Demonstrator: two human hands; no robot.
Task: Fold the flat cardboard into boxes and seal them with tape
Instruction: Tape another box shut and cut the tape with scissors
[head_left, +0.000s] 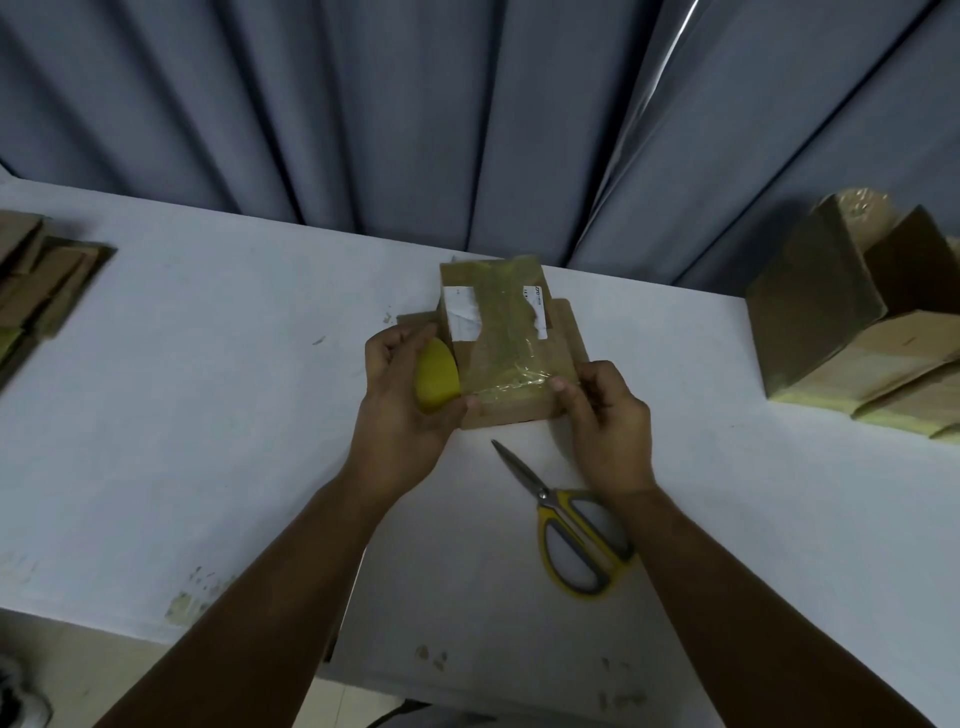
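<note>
Left hand (402, 395) grips one tape roll (438, 382); right hand (608, 431) pinches tape strip (511, 384) on one box (504, 332) near one scissors (566, 525).

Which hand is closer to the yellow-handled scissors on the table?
Right. The right hand grips the taped brown cardboard box just beyond the yellow-handled metal scissors; the left hand, holding a yellow tape roll, is farther left.

A makeshift packing workspace: a plain white table (208, 415) stands against grey curtains (415, 104). Stacks of flat cardboard (47, 280) lie at the table's left edge, taped boxes (831, 312) at its right edge, yellow-handled scissors (576, 530) near its front.
</note>
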